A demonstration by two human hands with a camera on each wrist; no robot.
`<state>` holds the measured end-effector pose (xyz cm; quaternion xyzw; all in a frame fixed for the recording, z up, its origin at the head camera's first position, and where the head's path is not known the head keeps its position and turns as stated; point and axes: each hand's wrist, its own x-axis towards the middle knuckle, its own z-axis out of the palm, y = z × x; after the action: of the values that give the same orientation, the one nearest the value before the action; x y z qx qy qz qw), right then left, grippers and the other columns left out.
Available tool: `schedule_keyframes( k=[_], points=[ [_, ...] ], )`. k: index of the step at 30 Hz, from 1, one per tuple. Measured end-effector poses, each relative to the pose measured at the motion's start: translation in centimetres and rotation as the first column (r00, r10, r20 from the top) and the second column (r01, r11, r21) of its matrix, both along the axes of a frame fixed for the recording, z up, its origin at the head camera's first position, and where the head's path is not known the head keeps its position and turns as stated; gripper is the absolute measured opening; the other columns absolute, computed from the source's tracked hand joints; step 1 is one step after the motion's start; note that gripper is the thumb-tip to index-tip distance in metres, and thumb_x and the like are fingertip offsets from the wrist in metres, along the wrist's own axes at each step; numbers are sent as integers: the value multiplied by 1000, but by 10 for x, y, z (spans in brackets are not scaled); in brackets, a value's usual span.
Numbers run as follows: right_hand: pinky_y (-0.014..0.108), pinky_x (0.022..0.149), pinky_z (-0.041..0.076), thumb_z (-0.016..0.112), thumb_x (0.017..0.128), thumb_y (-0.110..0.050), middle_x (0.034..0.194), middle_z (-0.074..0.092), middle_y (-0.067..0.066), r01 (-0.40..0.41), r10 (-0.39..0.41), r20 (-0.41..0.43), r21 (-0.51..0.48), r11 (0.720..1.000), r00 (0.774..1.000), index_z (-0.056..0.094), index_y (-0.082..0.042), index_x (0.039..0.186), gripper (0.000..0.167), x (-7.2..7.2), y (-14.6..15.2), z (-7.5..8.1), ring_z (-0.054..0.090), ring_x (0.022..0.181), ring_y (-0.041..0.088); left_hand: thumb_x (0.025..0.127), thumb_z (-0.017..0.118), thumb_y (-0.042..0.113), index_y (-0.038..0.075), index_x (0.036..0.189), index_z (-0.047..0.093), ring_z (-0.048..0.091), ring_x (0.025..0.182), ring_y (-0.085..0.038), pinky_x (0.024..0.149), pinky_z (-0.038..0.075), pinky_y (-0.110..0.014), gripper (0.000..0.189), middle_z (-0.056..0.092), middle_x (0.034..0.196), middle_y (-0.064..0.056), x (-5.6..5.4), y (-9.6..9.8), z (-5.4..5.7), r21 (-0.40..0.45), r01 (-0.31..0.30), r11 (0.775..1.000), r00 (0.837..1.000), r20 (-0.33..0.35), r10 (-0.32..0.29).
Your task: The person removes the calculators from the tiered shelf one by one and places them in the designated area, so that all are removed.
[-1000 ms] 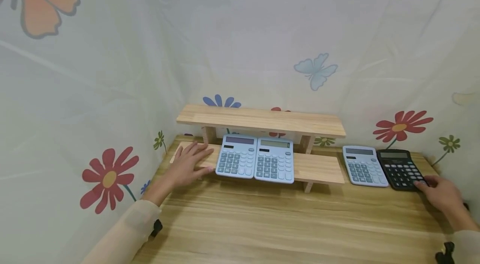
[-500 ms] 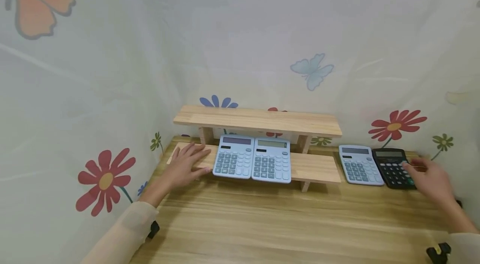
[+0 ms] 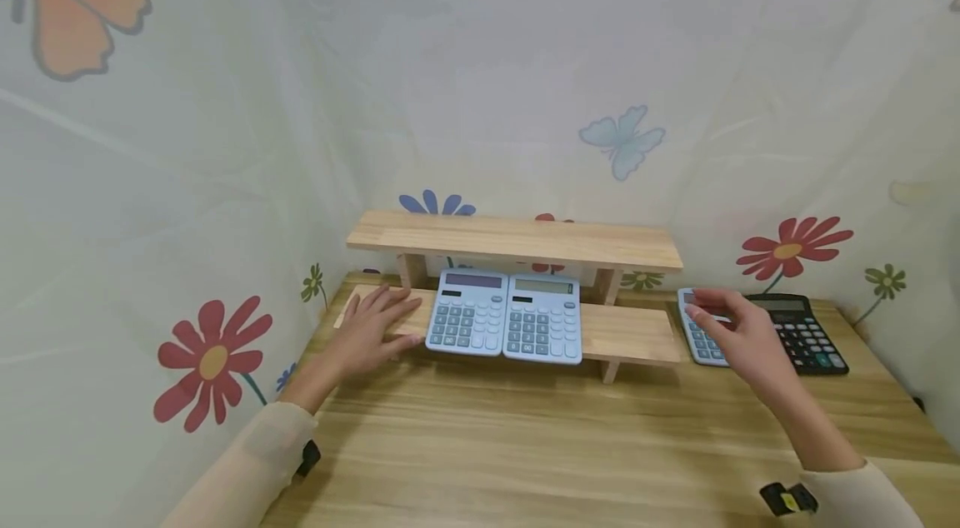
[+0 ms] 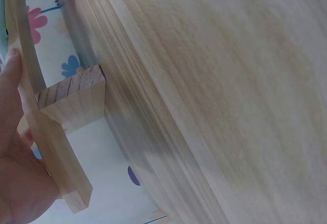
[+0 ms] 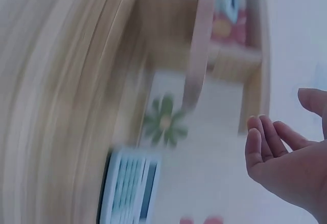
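My left hand (image 3: 375, 324) rests with spread fingers on the left end of the lower wooden shelf board (image 3: 630, 334), its thumb close beside a light blue calculator (image 3: 467, 313). A second light blue calculator (image 3: 543, 320) leans right next to that one on the same board. Over on the right, my right hand (image 3: 750, 341) hovers with loosely bent fingers and nothing in them. It overlaps a third light blue calculator (image 3: 703, 346) and hides much of it. A black calculator (image 3: 813, 338) lies on the table to its right. The right wrist view shows the hand (image 5: 291, 165) apart from everything.
The upper shelf board (image 3: 517, 240) runs behind the leaning calculators, held by wooden supports (image 3: 609, 286). Wood-grain table (image 3: 525, 445) stretches in front. A white curtain (image 3: 480, 95) printed with flowers and butterflies encloses the back and sides.
My right hand has left the black calculator, lifted, and moved left over the light blue one. The black calculator shows beside it on the table. My left hand keeps its place.
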<state>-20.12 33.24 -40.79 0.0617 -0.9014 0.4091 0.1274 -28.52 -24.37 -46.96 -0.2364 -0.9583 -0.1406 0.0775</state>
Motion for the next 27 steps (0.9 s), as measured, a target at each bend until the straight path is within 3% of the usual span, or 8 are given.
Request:
schedule_keyframes(
  k=[3, 6, 10, 15, 21, 24, 27],
  points=[
    [6, 87, 46, 60, 110, -36, 134, 65, 20, -61, 62, 3, -85, 994, 998, 58, 2, 145, 52, 0, -27, 0, 59, 115, 8, 99, 61, 68, 27, 160, 50, 24, 158, -42, 122, 6, -76, 74, 42, 166, -6, 0, 0, 1, -1, -7, 1000, 1000, 1, 7],
    [9, 89, 49, 62, 109, -35, 132, 67, 18, -107, 112, 22, -163, 981, 993, 60, 1, 143, 50, -1, -50, -3, 60, 111, 2, 99, 62, 67, 27, 160, 50, 24, 158, -42, 122, 6, -77, 74, 42, 166, -6, 0, 0, 1, -3, -8, 1000, 1000, 4, 8],
    [14, 92, 51, 66, 107, -36, 130, 69, 17, -129, 155, 74, -279, 952, 985, 60, 2, 141, 51, -3, -73, -10, 64, 112, 8, 99, 62, 66, 26, 160, 50, 23, 158, -43, 120, 6, -78, 74, 41, 167, -7, -2, 0, 0, -5, -1, 1000, 1000, 2, 1],
    [20, 93, 56, 66, 108, -27, 128, 69, 24, -151, 223, 118, -438, 886, 968, 59, 9, 138, 48, -7, -91, -21, 71, 110, 17, 100, 63, 64, 25, 160, 51, 24, 157, -44, 120, 7, -79, 73, 41, 167, -7, -2, 2, 2, -2, -3, 1000, 1000, -3, 3],
    [31, 93, 60, 63, 109, -18, 119, 71, 27, -145, 259, 150, -523, 840, 954, 59, 12, 132, 38, -8, -104, -33, 74, 105, 24, 100, 64, 63, 25, 160, 50, 24, 158, -43, 121, 6, -78, 72, 42, 166, -7, -1, 3, 3, 3, -4, 1000, 1000, -2, 4],
    [37, 94, 61, 63, 109, -16, 116, 71, 26, -134, 267, 185, -527, 839, 946, 59, 11, 130, 34, -7, -108, -36, 75, 105, 28, 99, 63, 65, 26, 160, 50, 24, 158, -42, 121, 7, -77, 73, 42, 166, -7, -1, 1, 0, -3, -8, 1000, 1000, -2, 8],
    [41, 92, 61, 64, 109, -17, 113, 74, 23, -120, 258, 218, -498, 859, 941, 61, 10, 127, 32, -5, -109, -35, 76, 103, 30, 99, 61, 68, 27, 160, 50, 24, 158, -42, 121, 7, -77, 75, 43, 165, -7, -2, 1, -2, -1, -9, 1000, 1000, -4, 9]
  ],
)
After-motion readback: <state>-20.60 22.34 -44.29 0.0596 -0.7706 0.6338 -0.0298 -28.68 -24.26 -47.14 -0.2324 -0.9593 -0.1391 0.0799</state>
